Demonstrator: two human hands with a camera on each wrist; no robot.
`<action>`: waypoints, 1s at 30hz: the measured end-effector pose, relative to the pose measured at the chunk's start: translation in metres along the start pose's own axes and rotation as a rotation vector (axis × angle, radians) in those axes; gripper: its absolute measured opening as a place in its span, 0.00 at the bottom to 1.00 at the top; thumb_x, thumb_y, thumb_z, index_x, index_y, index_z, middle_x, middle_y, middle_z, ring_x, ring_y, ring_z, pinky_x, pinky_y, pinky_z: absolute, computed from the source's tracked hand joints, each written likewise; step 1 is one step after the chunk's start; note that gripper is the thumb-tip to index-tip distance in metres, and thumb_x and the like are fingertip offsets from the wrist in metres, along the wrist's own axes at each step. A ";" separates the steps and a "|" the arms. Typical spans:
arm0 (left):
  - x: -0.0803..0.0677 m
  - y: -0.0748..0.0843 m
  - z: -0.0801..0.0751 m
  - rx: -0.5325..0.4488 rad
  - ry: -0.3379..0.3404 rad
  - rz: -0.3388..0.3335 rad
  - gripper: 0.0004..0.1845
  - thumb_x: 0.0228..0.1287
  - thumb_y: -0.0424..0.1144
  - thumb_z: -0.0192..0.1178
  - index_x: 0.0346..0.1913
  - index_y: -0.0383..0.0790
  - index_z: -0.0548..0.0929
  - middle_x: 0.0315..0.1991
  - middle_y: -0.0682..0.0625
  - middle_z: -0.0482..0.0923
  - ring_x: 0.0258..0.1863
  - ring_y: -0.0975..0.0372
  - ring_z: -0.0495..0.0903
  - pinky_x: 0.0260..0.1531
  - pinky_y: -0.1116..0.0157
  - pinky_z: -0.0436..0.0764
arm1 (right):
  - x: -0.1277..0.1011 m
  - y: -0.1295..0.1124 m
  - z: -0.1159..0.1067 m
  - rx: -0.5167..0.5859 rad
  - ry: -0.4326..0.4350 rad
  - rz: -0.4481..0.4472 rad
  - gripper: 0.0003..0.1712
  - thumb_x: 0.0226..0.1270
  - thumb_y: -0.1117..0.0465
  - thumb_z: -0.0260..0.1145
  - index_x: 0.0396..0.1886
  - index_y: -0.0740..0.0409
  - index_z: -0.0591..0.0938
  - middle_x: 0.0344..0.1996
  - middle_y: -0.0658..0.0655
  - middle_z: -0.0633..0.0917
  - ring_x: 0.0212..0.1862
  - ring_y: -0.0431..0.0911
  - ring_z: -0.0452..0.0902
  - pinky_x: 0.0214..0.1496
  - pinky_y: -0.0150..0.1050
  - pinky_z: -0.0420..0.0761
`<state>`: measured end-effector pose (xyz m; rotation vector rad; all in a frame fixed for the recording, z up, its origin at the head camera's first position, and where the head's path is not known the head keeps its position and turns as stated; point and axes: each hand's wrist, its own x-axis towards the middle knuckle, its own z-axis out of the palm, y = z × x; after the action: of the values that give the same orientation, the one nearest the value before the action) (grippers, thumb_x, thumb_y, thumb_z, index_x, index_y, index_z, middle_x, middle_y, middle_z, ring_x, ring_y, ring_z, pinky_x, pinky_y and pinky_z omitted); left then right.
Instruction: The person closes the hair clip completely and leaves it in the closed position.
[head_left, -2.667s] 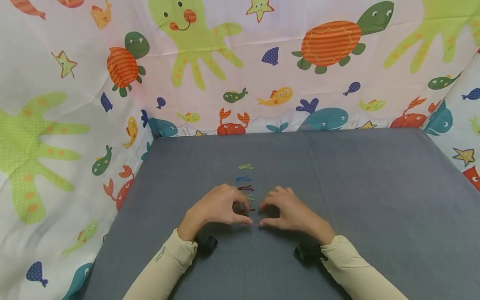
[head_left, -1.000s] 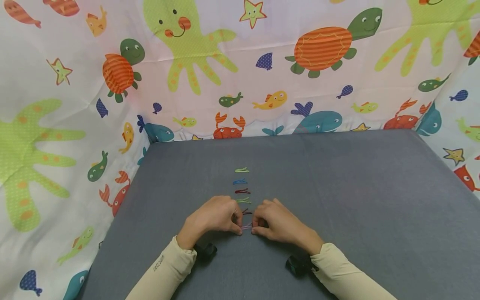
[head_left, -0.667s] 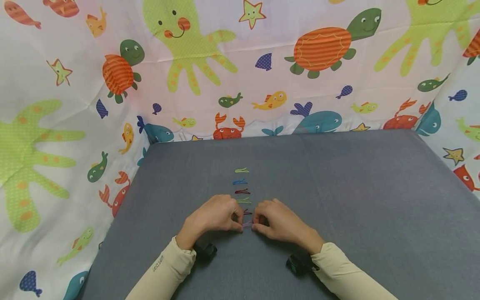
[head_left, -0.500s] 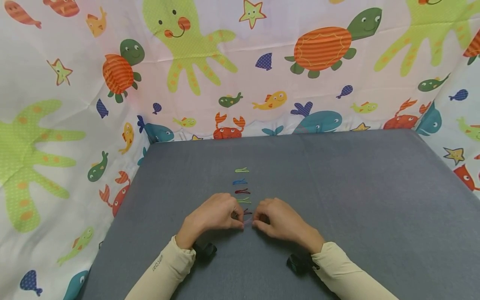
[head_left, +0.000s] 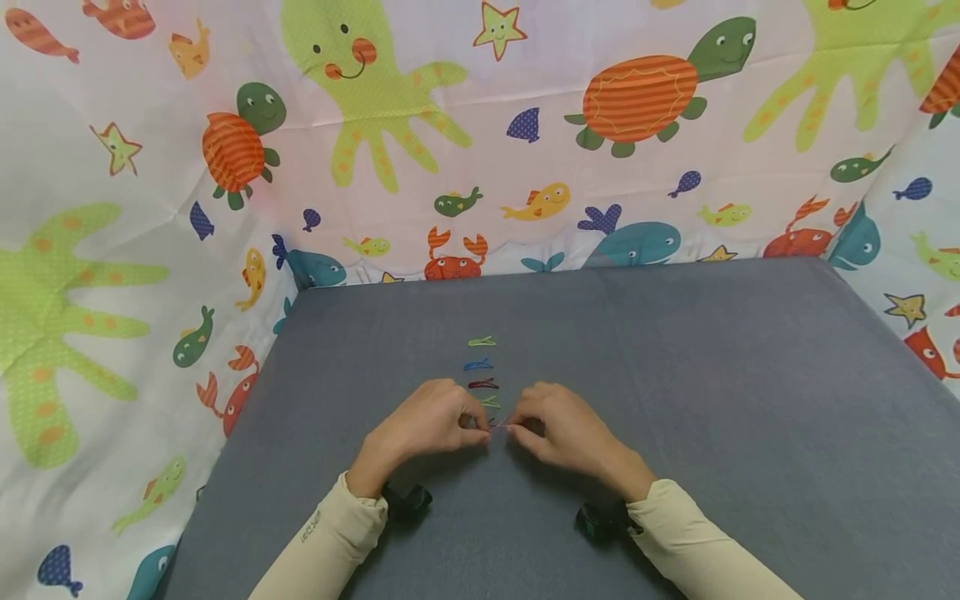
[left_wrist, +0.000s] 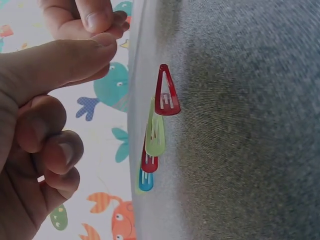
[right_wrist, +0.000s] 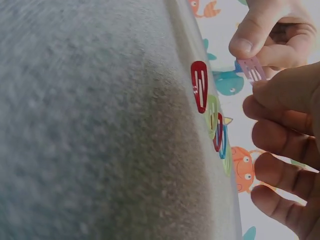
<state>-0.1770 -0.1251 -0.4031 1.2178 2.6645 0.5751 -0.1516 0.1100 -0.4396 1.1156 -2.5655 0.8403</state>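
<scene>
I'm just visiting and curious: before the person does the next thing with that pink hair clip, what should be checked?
1. Pink clip held by both hands, left hand and right hand: ok.
2. Pink clip lifted clear of the grey cloth: ok.
3. Row of clips, from red clip to far green clip, lying in a line: ok.
4. Pink clip snapped open or closed: cannot tell.

Cream long sleeves, black wrist cameras
</scene>
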 end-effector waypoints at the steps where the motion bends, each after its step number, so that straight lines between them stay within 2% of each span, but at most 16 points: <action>1: 0.001 0.000 0.000 0.000 0.004 0.005 0.03 0.61 0.43 0.73 0.30 0.54 0.92 0.19 0.67 0.78 0.17 0.76 0.69 0.20 0.73 0.68 | 0.000 0.000 -0.001 -0.006 0.012 0.003 0.02 0.64 0.60 0.73 0.31 0.47 0.90 0.27 0.42 0.83 0.30 0.37 0.73 0.36 0.34 0.72; 6: 0.005 0.002 -0.003 0.005 0.028 0.026 0.02 0.62 0.43 0.72 0.32 0.51 0.92 0.19 0.65 0.78 0.17 0.76 0.67 0.20 0.74 0.67 | 0.001 0.000 -0.005 -0.020 0.057 0.025 0.04 0.64 0.58 0.74 0.29 0.46 0.90 0.26 0.42 0.82 0.29 0.38 0.73 0.35 0.33 0.71; 12: 0.011 0.004 -0.007 -0.008 0.099 0.058 0.03 0.63 0.43 0.72 0.32 0.52 0.92 0.15 0.64 0.73 0.14 0.74 0.65 0.19 0.74 0.63 | 0.001 0.002 -0.012 -0.009 0.117 0.023 0.05 0.63 0.57 0.76 0.27 0.47 0.89 0.25 0.42 0.81 0.29 0.40 0.75 0.35 0.34 0.73; 17: 0.016 0.005 -0.010 -0.020 0.127 0.067 0.03 0.64 0.41 0.71 0.31 0.51 0.91 0.14 0.64 0.71 0.13 0.74 0.63 0.18 0.73 0.60 | 0.001 0.006 -0.020 0.008 0.135 0.024 0.05 0.63 0.58 0.75 0.27 0.47 0.90 0.26 0.42 0.82 0.29 0.39 0.75 0.35 0.34 0.74; 23: 0.021 0.008 -0.012 -0.004 0.186 0.076 0.03 0.64 0.43 0.71 0.33 0.53 0.91 0.15 0.65 0.73 0.15 0.74 0.63 0.19 0.73 0.60 | 0.001 0.011 -0.029 0.028 0.161 0.023 0.05 0.63 0.59 0.75 0.27 0.45 0.89 0.25 0.42 0.82 0.29 0.36 0.72 0.34 0.33 0.72; 30: 0.028 0.011 -0.013 0.006 0.262 0.070 0.02 0.65 0.44 0.70 0.35 0.53 0.91 0.20 0.63 0.77 0.17 0.74 0.65 0.20 0.73 0.62 | 0.000 0.013 -0.035 0.039 0.196 0.034 0.05 0.64 0.59 0.75 0.27 0.47 0.89 0.25 0.42 0.82 0.29 0.39 0.73 0.34 0.34 0.72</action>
<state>-0.1917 -0.1012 -0.3867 1.3257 2.8438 0.7884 -0.1619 0.1372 -0.4160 0.9512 -2.4228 0.9607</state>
